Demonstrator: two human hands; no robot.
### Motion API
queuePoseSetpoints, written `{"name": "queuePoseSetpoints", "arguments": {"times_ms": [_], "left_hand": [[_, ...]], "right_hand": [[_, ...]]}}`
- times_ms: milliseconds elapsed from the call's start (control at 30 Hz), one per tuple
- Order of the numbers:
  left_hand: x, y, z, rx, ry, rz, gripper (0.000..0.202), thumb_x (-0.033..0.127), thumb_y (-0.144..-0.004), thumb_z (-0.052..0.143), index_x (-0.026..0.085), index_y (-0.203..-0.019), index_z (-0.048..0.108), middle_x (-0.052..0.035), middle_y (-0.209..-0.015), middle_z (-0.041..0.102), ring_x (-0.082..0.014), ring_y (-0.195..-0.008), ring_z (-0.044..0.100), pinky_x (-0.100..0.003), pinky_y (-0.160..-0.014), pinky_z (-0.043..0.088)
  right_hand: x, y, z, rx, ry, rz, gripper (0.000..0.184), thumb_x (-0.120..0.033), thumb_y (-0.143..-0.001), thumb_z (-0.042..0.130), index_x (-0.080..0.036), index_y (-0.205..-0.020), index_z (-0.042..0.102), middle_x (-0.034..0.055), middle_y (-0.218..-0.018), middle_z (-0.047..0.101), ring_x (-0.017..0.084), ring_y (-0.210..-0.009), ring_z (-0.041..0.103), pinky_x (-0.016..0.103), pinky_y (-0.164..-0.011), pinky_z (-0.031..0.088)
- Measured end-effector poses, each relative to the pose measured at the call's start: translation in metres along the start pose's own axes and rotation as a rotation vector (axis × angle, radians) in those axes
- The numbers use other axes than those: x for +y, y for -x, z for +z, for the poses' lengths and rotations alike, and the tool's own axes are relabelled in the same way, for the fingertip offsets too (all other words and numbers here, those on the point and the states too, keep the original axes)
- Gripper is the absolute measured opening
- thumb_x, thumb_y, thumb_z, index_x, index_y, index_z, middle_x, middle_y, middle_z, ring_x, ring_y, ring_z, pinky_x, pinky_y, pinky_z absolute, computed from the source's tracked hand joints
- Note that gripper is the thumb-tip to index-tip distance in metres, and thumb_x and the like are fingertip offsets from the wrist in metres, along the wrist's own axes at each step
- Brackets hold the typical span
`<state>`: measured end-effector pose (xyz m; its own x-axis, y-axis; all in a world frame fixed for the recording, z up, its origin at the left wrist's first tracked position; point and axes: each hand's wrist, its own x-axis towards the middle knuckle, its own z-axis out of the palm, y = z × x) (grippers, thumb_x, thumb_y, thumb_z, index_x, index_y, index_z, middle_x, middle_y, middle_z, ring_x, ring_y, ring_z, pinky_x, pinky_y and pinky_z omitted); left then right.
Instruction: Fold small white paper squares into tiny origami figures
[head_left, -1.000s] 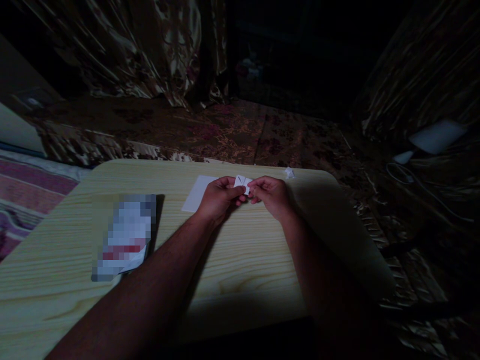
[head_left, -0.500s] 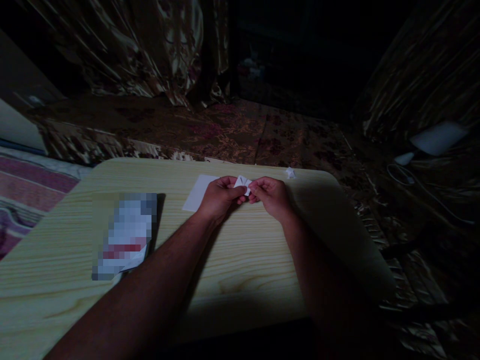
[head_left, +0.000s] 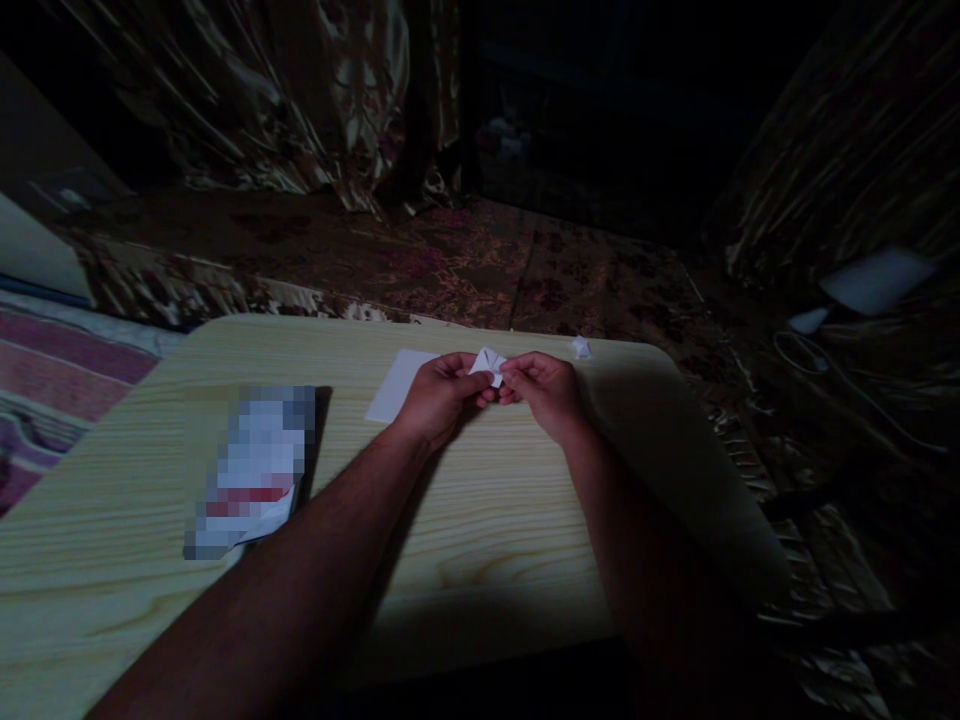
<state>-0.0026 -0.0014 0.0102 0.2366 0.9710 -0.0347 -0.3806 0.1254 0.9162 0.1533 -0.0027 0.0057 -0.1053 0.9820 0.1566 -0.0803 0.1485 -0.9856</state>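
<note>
- Head view: the pale wooden table (head_left: 480,520) fills my lower frame, its rounded far edge running from ten to two o'clock, with dark patterned fabric (head_left: 315,250) spread on the floor beyond it at twelve.
- A blurred-out packet (head_left: 251,470), white with a red band, lies flat on the table at nine o'clock from my hands, well apart from them.
- A white sheet of paper (head_left: 394,398) lies flat just beside my left hand, at ten o'clock from it, its near corner hidden under the knuckles.
- My left hand (head_left: 435,398) is curled, thumb and fingertips pinched narrow on the left side of the small piece.
- My right hand (head_left: 546,392) mirrors it, pinched narrow on the right side; the two hands nearly touch.
- The small folded white paper (head_left: 487,365) is held between both sets of fingertips, just above the table near its far edge, at twelve o'clock from my forearms. Its creases are too dim to read.
- A tiny white folded scrap (head_left: 580,347) sits on the table at two o'clock from my right hand, near the edge.
</note>
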Motion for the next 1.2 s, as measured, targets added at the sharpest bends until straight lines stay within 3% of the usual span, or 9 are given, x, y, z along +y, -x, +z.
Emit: {"name": "queuePoseSetpoints", "arguments": {"times_ms": [267, 367, 567, 833, 967, 1200], "left_hand": [[-0.001, 0.001, 0.003, 0.119, -0.160, 0.095, 0.033, 0.021, -0.057, 0.075, 0.014, -0.087, 0.062, 0.0000, -0.065, 0.065, -0.0106, -0.051, 0.056, -0.022, -0.050, 0.043], [-0.001, 0.001, 0.004, 0.119, -0.176, 0.095, 0.034, 0.023, -0.057, 0.075, 0.014, -0.087, 0.062, -0.0003, -0.066, 0.065, -0.0109, -0.051, 0.056, -0.022, -0.050, 0.043], [-0.002, 0.003, 0.007, 0.105, -0.195, 0.119, 0.037, 0.023, -0.057, 0.077, 0.014, -0.089, 0.062, -0.0005, -0.068, 0.066, -0.0114, -0.054, 0.058, -0.022, -0.054, 0.045], [-0.005, 0.004, 0.008, 0.110, -0.198, 0.126, 0.025, 0.023, -0.062, 0.072, 0.015, -0.083, 0.062, -0.0008, -0.066, 0.066, -0.0133, -0.055, 0.060, -0.023, -0.054, 0.046], [-0.006, 0.002, 0.007, 0.130, -0.153, 0.114, 0.023, 0.021, -0.061, 0.071, 0.015, -0.080, 0.061, 0.0001, -0.064, 0.065, -0.0129, -0.054, 0.060, -0.023, -0.055, 0.047], [-0.003, 0.002, 0.008, 0.125, -0.048, 0.067, 0.020, 0.021, -0.062, 0.070, 0.015, -0.077, 0.060, -0.0012, -0.062, 0.065, -0.0117, -0.051, 0.059, -0.023, -0.052, 0.045]], "right_hand": [[-0.004, 0.003, 0.004, 0.018, 0.050, 0.030, 0.022, -0.033, -0.069, 0.069, -0.017, -0.083, 0.062, 0.0009, -0.069, 0.066, 0.012, -0.060, 0.063, 0.024, -0.054, 0.054], [-0.003, 0.002, 0.006, 0.036, 0.053, 0.007, 0.019, -0.027, -0.066, 0.070, -0.017, -0.081, 0.062, 0.0007, -0.072, 0.066, 0.012, -0.060, 0.063, 0.023, -0.052, 0.053], [-0.001, 0.001, 0.010, 0.139, 0.025, 0.012, 0.010, -0.024, -0.069, 0.064, -0.017, -0.074, 0.059, -0.0038, -0.055, 0.060, 0.010, -0.047, 0.056, 0.023, -0.048, 0.051], [-0.001, 0.002, 0.016, 0.194, 0.043, -0.046, 0.008, -0.020, -0.066, 0.061, -0.019, -0.073, 0.058, -0.0051, -0.059, 0.059, 0.009, -0.049, 0.055, 0.021, -0.048, 0.047], [0.000, 0.004, 0.016, 0.173, 0.115, -0.099, 0.004, -0.020, -0.069, 0.060, -0.020, -0.073, 0.062, -0.0046, -0.059, 0.059, 0.009, -0.051, 0.056, 0.020, -0.048, 0.046], [-0.001, 0.005, 0.014, 0.108, 0.102, -0.071, 0.007, -0.022, -0.070, 0.060, -0.019, -0.074, 0.065, -0.0023, -0.067, 0.065, 0.011, -0.056, 0.061, 0.023, -0.053, 0.051]]}}
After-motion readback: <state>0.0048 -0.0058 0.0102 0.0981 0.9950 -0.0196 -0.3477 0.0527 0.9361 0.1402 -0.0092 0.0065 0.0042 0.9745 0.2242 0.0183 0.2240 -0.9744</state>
